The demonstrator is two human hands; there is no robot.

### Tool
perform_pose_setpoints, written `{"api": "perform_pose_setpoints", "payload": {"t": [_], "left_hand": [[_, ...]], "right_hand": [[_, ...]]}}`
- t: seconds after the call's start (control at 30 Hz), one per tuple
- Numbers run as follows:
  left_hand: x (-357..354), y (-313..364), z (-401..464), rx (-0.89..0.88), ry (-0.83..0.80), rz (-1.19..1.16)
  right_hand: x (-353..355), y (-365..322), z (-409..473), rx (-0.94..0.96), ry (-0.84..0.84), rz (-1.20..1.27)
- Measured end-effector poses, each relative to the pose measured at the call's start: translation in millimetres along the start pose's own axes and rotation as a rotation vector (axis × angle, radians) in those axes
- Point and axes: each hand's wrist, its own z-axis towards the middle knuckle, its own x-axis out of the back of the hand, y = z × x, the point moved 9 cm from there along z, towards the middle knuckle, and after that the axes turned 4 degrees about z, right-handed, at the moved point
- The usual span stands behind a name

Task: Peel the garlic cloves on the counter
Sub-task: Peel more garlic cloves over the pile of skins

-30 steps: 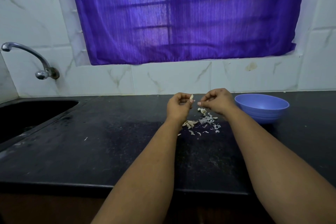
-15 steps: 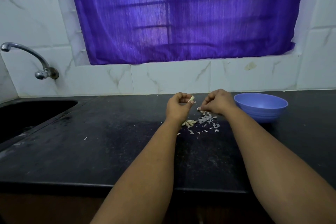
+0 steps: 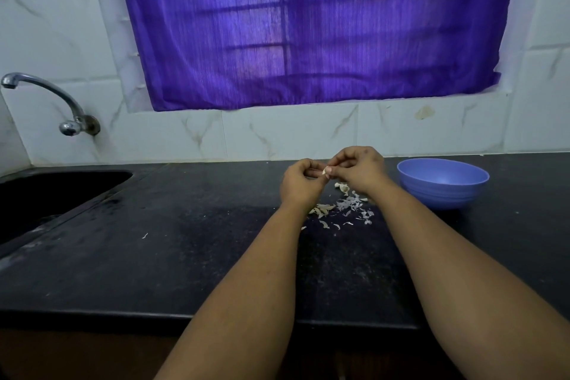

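Observation:
Above the back of the black counter (image 3: 185, 256), my left hand (image 3: 300, 183) and my right hand (image 3: 359, 168) meet around one small pale garlic clove (image 3: 325, 170). The left hand grips the clove with curled fingers, and the right hand's fingertips pinch at its end. Under the hands, several garlic cloves (image 3: 320, 209) lie on the counter, with another clove (image 3: 341, 186) just behind them. Thin white peel scraps (image 3: 351, 205) are scattered beside and in front of them.
A blue plastic bowl (image 3: 442, 183) stands on the counter right of my hands. A dark sink (image 3: 46, 191) is set into the counter at the far left, with a metal tap (image 3: 46, 95) on the tiled wall. A purple curtain (image 3: 308, 25) hangs behind.
My right hand, which had dropped toward the peel pile half a second ago, has come back up and to the left to meet the clove in my left hand.

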Motion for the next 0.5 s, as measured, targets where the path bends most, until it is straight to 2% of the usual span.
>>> {"api": "perform_pose_setpoints", "payload": {"t": [0.13,0.3,0.4,0.5], "left_hand": [[-5.4,0.4,-0.9,0.001,-0.044,0.003],[-4.6,-1.3,-4.1,0.078,-0.031,-0.121],[-5.4,-4.8,-3.5,0.134,-0.035,-0.271],[-15.5,-11.4,-6.5,0.263,-0.115,-0.474]], "right_hand": [[-1.0,1.0,1.5,0.028,-0.031,-0.045],[-7.0,2.5,3.0,0.039,-0.092,-0.096],[-11.1,0.5,3.7,0.068,-0.104,-0.116],[-13.3,-2.0,5.4,0.106,-0.099,-0.148]]}}
